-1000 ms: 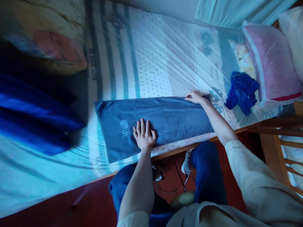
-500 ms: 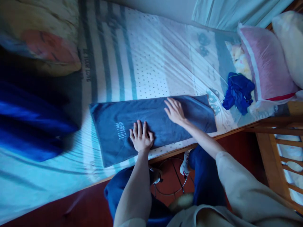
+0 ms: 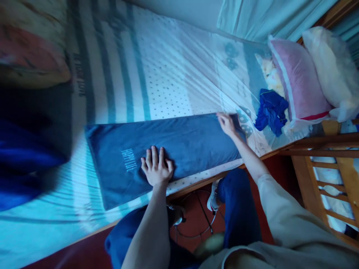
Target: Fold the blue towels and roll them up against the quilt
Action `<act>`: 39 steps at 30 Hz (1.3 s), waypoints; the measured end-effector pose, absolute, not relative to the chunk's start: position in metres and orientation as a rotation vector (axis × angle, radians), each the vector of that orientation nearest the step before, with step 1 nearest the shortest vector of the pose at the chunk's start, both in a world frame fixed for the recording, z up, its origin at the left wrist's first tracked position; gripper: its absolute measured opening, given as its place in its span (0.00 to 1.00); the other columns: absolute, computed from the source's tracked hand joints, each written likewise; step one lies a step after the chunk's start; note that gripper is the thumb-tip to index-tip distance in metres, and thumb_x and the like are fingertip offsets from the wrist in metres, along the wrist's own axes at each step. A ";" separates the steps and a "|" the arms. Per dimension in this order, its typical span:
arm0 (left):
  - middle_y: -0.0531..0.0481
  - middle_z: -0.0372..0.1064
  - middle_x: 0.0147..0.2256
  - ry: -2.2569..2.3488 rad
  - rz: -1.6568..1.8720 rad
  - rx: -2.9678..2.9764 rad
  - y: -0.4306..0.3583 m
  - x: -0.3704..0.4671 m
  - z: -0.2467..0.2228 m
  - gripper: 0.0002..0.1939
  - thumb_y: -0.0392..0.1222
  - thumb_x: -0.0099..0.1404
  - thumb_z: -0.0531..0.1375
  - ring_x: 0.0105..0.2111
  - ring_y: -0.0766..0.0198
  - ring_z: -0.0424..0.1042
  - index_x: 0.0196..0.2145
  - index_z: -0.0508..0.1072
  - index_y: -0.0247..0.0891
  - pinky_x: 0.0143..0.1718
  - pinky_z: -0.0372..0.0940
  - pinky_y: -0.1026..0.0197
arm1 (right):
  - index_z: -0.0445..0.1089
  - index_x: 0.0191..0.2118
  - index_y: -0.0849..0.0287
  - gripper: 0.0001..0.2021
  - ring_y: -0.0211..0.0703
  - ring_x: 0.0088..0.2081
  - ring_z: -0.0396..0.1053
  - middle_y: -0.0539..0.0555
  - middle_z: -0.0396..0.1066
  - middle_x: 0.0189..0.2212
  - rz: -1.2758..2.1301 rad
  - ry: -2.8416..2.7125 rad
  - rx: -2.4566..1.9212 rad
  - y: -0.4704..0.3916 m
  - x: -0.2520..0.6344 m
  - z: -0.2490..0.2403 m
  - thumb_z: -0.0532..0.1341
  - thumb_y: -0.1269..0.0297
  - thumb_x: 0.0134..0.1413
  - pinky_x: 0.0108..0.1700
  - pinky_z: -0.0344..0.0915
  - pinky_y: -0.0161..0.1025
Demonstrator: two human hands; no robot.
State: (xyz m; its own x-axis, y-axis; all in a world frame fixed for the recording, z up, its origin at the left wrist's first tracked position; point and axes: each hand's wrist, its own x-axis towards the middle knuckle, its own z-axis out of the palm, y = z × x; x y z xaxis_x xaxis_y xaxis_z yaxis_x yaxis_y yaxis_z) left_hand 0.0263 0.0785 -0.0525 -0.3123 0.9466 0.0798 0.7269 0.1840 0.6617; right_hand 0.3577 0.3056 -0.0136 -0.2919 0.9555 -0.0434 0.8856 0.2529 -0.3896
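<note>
A dark blue towel [image 3: 185,138] with white "HAPPY LIFE" lettering lies spread along the near side of the bed. My left hand [image 3: 157,169] rests flat on it, fingers spread, just right of the lettering. Toward the towel's right end, my right hand [image 3: 227,124] is at the far edge, its fingers loosely bent and slightly blurred. It looks open, with no fold visibly gripped. Slight creases run across the cloth near that hand.
The bed sheet [image 3: 168,89] has stripes and dots, with wrinkles to the right. A crumpled blue cloth [image 3: 270,112] lies by a pink pillow [image 3: 301,80]. Blue fabric [image 3: 25,160] hangs at left. Wooden rails [image 3: 308,186] stand at right; a metal ring [image 3: 193,235] is below.
My right hand has slid right along the towel toward its far right corner, and its fingers are more bent. My left hand stays on the towel. The view has shifted slightly right.
</note>
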 end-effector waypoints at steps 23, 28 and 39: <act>0.40 0.53 0.71 2.135 0.866 1.571 0.078 0.027 -0.052 0.33 0.42 0.64 0.56 0.72 0.41 0.49 0.67 0.66 0.41 0.71 0.39 0.31 | 0.62 0.68 0.61 0.28 0.56 0.69 0.54 0.64 0.59 0.68 0.062 -2.275 -1.984 0.313 0.382 -0.011 0.45 0.51 0.74 0.69 0.52 0.58; 0.39 0.53 0.71 2.151 0.840 1.590 0.077 0.026 -0.052 0.33 0.42 0.65 0.56 0.72 0.41 0.48 0.67 0.66 0.40 0.71 0.39 0.32 | 0.50 0.74 0.63 0.32 0.51 0.75 0.43 0.63 0.48 0.74 0.254 -2.289 -2.063 0.270 0.388 -0.031 0.43 0.50 0.73 0.74 0.43 0.55; 0.39 0.53 0.71 2.134 0.836 1.561 0.078 0.026 -0.051 0.32 0.43 0.65 0.56 0.72 0.42 0.48 0.67 0.67 0.40 0.71 0.38 0.32 | 0.44 0.76 0.61 0.32 0.49 0.77 0.35 0.60 0.40 0.76 0.161 -2.213 -2.100 0.243 0.412 -0.022 0.40 0.53 0.73 0.75 0.37 0.59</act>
State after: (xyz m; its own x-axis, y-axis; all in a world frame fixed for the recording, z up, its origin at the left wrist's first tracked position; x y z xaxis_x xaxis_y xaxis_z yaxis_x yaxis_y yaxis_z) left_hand 0.0259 0.0782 -0.0506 -0.3204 0.9459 0.0513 0.7289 0.2116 0.6511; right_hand 0.4121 0.2427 -0.0218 -0.0530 0.9985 -0.0095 0.9895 0.0512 -0.1354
